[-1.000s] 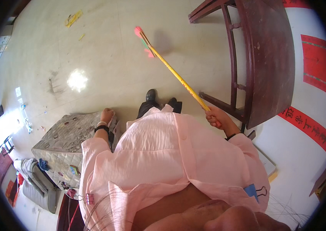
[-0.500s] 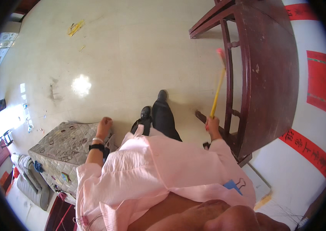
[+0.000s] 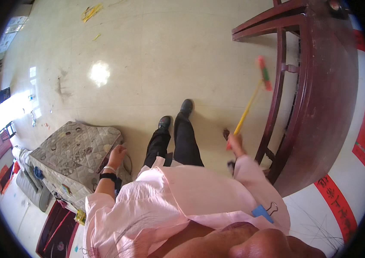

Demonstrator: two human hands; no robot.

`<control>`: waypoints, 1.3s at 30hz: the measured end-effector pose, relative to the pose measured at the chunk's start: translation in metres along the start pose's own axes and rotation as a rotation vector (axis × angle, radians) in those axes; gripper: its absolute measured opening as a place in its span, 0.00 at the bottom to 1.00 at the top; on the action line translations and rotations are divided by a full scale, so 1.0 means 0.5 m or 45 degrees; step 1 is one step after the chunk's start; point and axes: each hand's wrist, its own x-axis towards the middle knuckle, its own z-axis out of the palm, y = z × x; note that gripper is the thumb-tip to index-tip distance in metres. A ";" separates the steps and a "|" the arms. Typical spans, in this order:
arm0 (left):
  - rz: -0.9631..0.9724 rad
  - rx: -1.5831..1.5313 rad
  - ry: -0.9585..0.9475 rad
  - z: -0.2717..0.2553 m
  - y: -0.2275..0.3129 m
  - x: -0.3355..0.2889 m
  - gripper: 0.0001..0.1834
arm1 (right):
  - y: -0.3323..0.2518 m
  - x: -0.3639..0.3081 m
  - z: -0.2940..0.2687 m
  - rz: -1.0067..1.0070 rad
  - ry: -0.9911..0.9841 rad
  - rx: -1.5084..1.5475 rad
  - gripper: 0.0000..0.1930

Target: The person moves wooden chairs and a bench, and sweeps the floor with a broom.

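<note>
A broom (image 3: 245, 116) with a yellow handle slants down and away on my right, and my right hand (image 3: 236, 145) is closed round its upper part near the red end. Its red and green head (image 3: 264, 74) is slightly blurred and lies far from me, beside the legs of a dark red wooden bench-like piece. On my left, my left hand (image 3: 116, 156) hangs with loosely bent fingers and nothing in it. It is next to a quilted, patterned mattress-like block (image 3: 77, 150). A white band and a black watch (image 3: 109, 176) circle that wrist.
The dark red wooden furniture (image 3: 324, 86) stands along the right wall, its legs reaching onto the pale tiled floor (image 3: 169, 56). A crumpled yellow thing (image 3: 91, 12) lies far off on the floor. Red paper strips (image 3: 336, 202) hang on the right wall. A grey seat (image 3: 32, 185) is at the far left.
The broom's head has turned to show its red and green side and swung nearer to me. The view has shifted; the wooden furniture appears further right. My legs have stepped apart.
</note>
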 end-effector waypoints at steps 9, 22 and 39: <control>0.157 -0.042 -0.008 0.043 0.169 0.107 0.11 | 0.023 -0.384 -0.151 0.058 -0.370 0.506 0.17; -0.010 0.118 0.073 0.011 -0.098 0.100 0.09 | -0.271 0.300 -0.016 -0.278 0.353 0.880 0.08; -0.199 -0.232 -0.028 0.097 0.008 0.132 0.09 | -0.180 0.309 0.036 -0.200 0.157 0.423 0.05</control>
